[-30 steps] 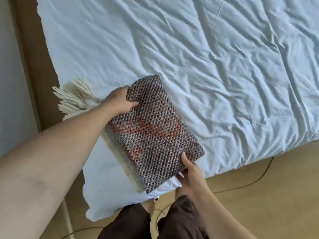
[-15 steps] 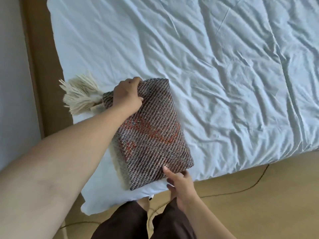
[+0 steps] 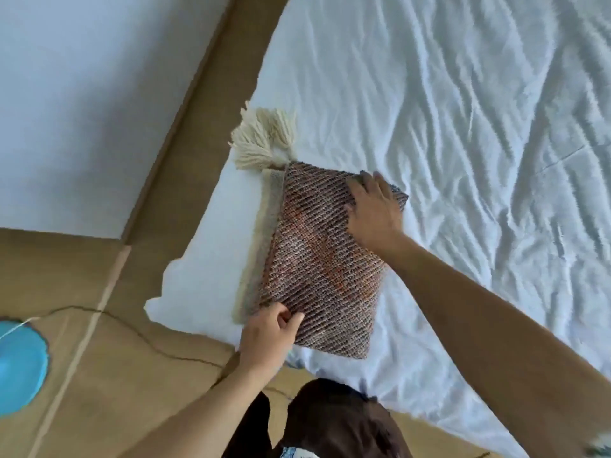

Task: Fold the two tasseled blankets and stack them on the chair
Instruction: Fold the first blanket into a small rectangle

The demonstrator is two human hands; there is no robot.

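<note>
Head view: a folded blanket was seen lying on the corner of a white bed.
Left hand: the near edge of the blanket was pinched between thumb and curled fingers.
Right hand: it was laid on the far corner of the blanket, with the fingers bent over that edge. How tight the hold was could not be told.
Tassels: a cream bunch was seen past the far corner, well away from the left hand's pinch.
What changed: half a second before, the far end was held by the left hand and the near edge by the right hand. The hands had been swapped, and the view had been swung to the left.
What it means: the folding of this blanket looked done, and it was likely being made ready to be lifted.
Still to do: no chair and no second blanket were seen.
Also seen: a blue thing on the brown floor.
</note>
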